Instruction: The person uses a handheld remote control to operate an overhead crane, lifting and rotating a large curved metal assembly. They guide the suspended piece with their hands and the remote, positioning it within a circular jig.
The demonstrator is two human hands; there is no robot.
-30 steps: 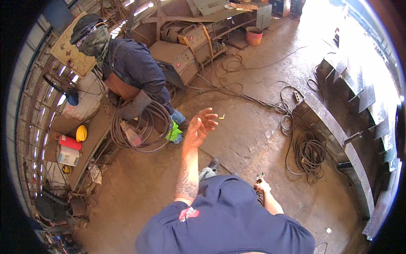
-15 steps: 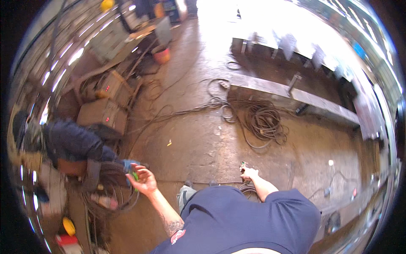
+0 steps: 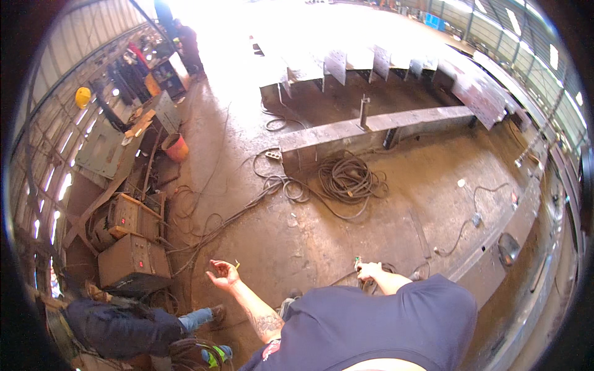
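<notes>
My left hand is held out over the floor with its fingers spread and slightly bent, holding nothing. Just beside its fingertips in the picture, a small yellow piece appears to lie on the floor. In front of my body, my right hand is closed around a small thing with a green end; its kind is too small to tell. Dark looped cable shows behind that hand, and whether the hand touches it I cannot tell.
A co-worker in a dark jacket bends at the lower left near two box-shaped machines. Cables run across the floor to a large cable coil beside a long steel beam. A red bucket stands at the left; another beam lies right.
My view has swung upward and to the right, so the floor, machines and co-worker sit lower and further left. My left hand stays spread; my right hand keeps its grip.
</notes>
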